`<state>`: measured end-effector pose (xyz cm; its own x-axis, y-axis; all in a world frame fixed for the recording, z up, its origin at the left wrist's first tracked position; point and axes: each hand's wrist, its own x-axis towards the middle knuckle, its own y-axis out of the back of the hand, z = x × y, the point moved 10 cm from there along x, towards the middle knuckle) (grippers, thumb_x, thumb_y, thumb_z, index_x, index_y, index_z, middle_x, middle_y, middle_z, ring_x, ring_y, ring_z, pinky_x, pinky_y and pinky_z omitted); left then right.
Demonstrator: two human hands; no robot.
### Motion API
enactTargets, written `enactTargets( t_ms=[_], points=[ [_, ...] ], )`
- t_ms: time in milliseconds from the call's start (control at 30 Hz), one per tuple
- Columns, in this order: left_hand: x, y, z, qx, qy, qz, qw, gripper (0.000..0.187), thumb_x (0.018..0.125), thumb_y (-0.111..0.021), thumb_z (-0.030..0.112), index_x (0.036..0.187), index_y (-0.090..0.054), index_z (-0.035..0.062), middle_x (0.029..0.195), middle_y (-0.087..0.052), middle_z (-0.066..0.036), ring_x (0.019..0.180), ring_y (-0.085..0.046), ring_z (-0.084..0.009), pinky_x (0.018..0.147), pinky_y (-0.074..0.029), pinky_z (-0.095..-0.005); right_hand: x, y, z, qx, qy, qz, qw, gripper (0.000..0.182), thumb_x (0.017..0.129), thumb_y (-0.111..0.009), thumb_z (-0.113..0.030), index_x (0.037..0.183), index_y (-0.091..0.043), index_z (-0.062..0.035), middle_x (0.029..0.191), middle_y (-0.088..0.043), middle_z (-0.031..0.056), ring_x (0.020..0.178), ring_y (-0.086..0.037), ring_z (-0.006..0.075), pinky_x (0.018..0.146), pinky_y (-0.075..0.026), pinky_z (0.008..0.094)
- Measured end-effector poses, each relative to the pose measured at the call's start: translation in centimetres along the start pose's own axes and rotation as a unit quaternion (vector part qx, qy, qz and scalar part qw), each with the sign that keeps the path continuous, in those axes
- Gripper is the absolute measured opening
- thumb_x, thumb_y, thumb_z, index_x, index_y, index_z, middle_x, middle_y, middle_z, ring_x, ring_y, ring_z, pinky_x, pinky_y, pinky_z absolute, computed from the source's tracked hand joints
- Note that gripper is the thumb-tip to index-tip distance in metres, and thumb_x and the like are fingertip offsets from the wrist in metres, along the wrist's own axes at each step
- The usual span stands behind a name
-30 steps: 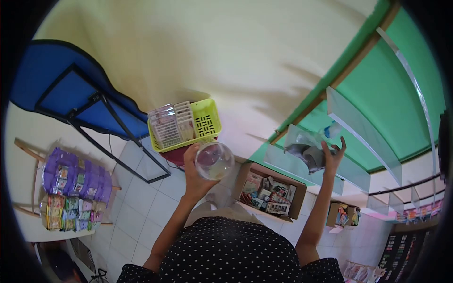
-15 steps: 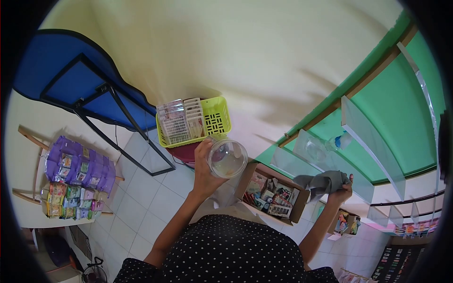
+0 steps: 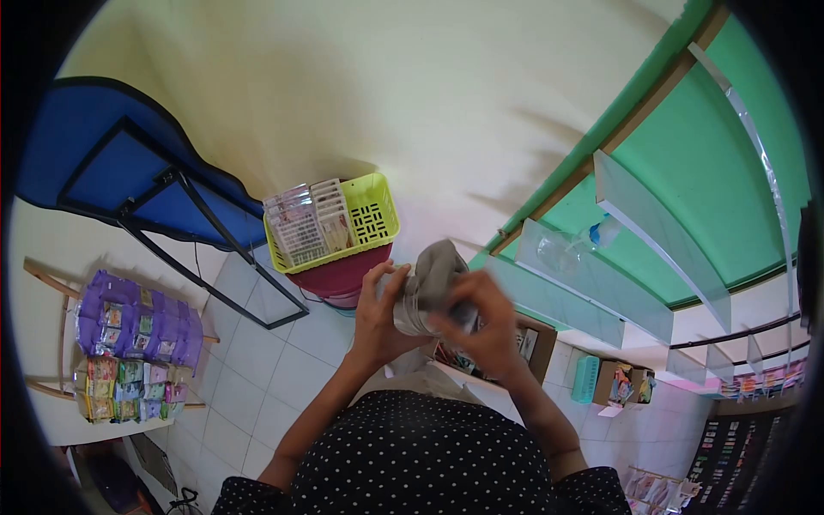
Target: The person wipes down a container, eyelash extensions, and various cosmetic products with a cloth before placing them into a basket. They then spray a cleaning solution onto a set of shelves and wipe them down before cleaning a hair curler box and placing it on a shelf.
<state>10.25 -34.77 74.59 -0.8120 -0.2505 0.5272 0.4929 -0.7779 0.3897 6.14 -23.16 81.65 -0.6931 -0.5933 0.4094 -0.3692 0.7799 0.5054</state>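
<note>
My left hand (image 3: 378,311) grips a clear plastic jar (image 3: 412,314) in front of my body, fingers wrapped round its side. A grey cloth (image 3: 439,264) is bunched over the jar's mouth and partly inside it. My right hand (image 3: 482,322), blurred by motion, has its fingers on the cloth at the jar's right side. Behind the hands stands an open cardboard box (image 3: 539,350) of small packaged goods, partly hidden by my right arm.
A yellow-green basket (image 3: 378,245) with packs sits on a dark red stool (image 3: 343,276). At left are a folded blue table (image 3: 73,146) and a purple pocket rack (image 3: 137,322). White shelves (image 3: 601,313) line the green wall; one bears another clear jar (image 3: 558,251).
My right hand has brought the grey cloth from the right over to the jar and onto its mouth. My left hand keeps its hold on the jar, which has tilted.
</note>
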Motion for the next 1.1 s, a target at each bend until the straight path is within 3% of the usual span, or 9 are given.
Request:
enactTargets(
  t_ms=[433, 600, 733, 833, 867, 900, 967, 1033, 1100],
  points=[
    [-2.9, -1.3, 6.0, 0.176, -0.159, -0.066, 0.969, 0.078, 0.047, -0.072, 0.026, 0.120, -0.046, 0.0202, 0.106, -0.041, -0.009, 0.105, -0.042, -0.0271, 0.093, -0.027, -0.0508, -5.7, -7.4, 4.3, -0.156, -0.103, -0.569, 0.801, 0.048, 0.082, -0.047, -0.014, 0.126, -0.034, -0.0008, 0.114, -0.047, 0.0184, 0.100, -0.051, 0.0260, 0.084, -0.042, 0.0328],
    [-2.6, -1.9, 6.5, 0.177, -0.162, -0.067, 0.968, 0.065, 0.057, -0.065, 0.023, 0.119, -0.046, 0.0238, 0.105, -0.044, -0.007, 0.105, -0.043, -0.0258, 0.092, -0.029, -0.0476, -6.6, -7.6, 7.0, 0.040, -0.097, -0.327, 0.939, 0.044, 0.083, -0.048, -0.013, 0.123, -0.036, -0.0002, 0.112, -0.049, 0.0147, 0.100, -0.052, 0.0226, 0.082, -0.046, 0.0307],
    [-3.2, -1.8, 6.8, 0.179, -0.167, -0.031, 0.969, 0.052, 0.066, -0.059, 0.024, 0.117, -0.048, 0.0258, 0.105, -0.044, -0.006, 0.105, -0.044, -0.0236, 0.092, -0.030, -0.0469, -10.3, -8.7, 10.4, 0.585, -0.491, -0.145, 0.629, 0.043, 0.084, -0.048, -0.016, 0.122, -0.035, -0.0005, 0.112, -0.048, 0.0143, 0.102, -0.051, 0.0241, 0.082, -0.047, 0.0326],
    [-3.5, -2.2, 7.1, 0.193, -0.210, -0.026, 0.958, 0.046, 0.071, -0.054, 0.023, 0.116, -0.048, 0.0268, 0.105, -0.044, -0.004, 0.106, -0.044, -0.0225, 0.092, -0.029, -0.0472, -8.3, -8.5, 7.0, 0.788, -0.368, -0.123, 0.478, 0.041, 0.088, -0.042, -0.019, 0.124, -0.035, -0.0011, 0.118, -0.045, 0.0151, 0.102, -0.052, 0.0244, 0.083, -0.046, 0.0347],
    [-3.7, -2.4, 7.4, 0.206, -0.234, -0.027, 0.950, 0.044, 0.073, -0.052, 0.023, 0.116, -0.048, 0.0272, 0.105, -0.044, -0.004, 0.106, -0.044, -0.0222, 0.092, -0.029, -0.0474, -8.7, -8.4, 6.6, 0.786, -0.369, -0.122, 0.480, 0.041, 0.088, -0.042, -0.019, 0.124, -0.035, -0.0011, 0.118, -0.045, 0.0151, 0.102, -0.052, 0.0244, 0.083, -0.046, 0.0347],
    [-3.7, -2.3, 7.5, 0.204, -0.235, -0.025, 0.950, 0.044, 0.073, -0.052, 0.023, 0.116, -0.048, 0.0272, 0.105, -0.044, -0.004, 0.106, -0.044, -0.0222, 0.092, -0.029, -0.0474, -9.4, -7.3, 8.5, 0.524, -0.367, -0.142, 0.755, 0.041, 0.089, -0.037, -0.020, 0.125, -0.033, -0.0007, 0.120, -0.043, 0.0156, 0.101, -0.052, 0.0248, 0.082, -0.047, 0.0346],
    [-4.1, -1.8, 7.9, 0.207, -0.252, -0.010, 0.945, 0.043, 0.073, -0.052, 0.022, 0.115, -0.049, 0.0278, 0.104, -0.043, -0.003, 0.108, -0.043, -0.0217, 0.092, -0.028, -0.0479, -8.5, -4.7, 8.5, 0.185, -0.310, -0.144, 0.922, 0.041, 0.090, -0.032, -0.021, 0.126, -0.032, -0.0003, 0.122, -0.042, 0.0160, 0.101, -0.052, 0.0252, 0.082, -0.047, 0.0346],
    [-3.8, -1.3, 7.9, 0.188, -0.236, 0.005, 0.953, 0.042, 0.073, -0.053, 0.022, 0.114, -0.050, 0.0283, 0.103, -0.043, -0.003, 0.108, -0.043, -0.0214, 0.092, -0.028, -0.0477, -9.2, -6.4, 6.1, 0.757, -0.394, -0.013, 0.521, 0.041, 0.091, -0.029, -0.021, 0.126, -0.032, 0.0004, 0.122, -0.041, 0.0159, 0.105, -0.049, 0.0250, 0.087, -0.043, 0.0365],
    [-3.7, -1.1, 8.0, 0.166, -0.223, 0.018, 0.960, 0.041, 0.073, -0.053, 0.022, 0.113, -0.050, 0.0287, 0.103, -0.043, -0.002, 0.108, -0.043, -0.0210, 0.092, -0.027, -0.0475, -10.3, -5.8, 7.1, 0.744, -0.409, -0.009, 0.528, 0.042, 0.091, -0.029, -0.023, 0.127, -0.031, 0.0004, 0.124, -0.040, 0.0161, 0.109, -0.046, 0.0252, 0.091, -0.040, 0.0375]
  ],
)
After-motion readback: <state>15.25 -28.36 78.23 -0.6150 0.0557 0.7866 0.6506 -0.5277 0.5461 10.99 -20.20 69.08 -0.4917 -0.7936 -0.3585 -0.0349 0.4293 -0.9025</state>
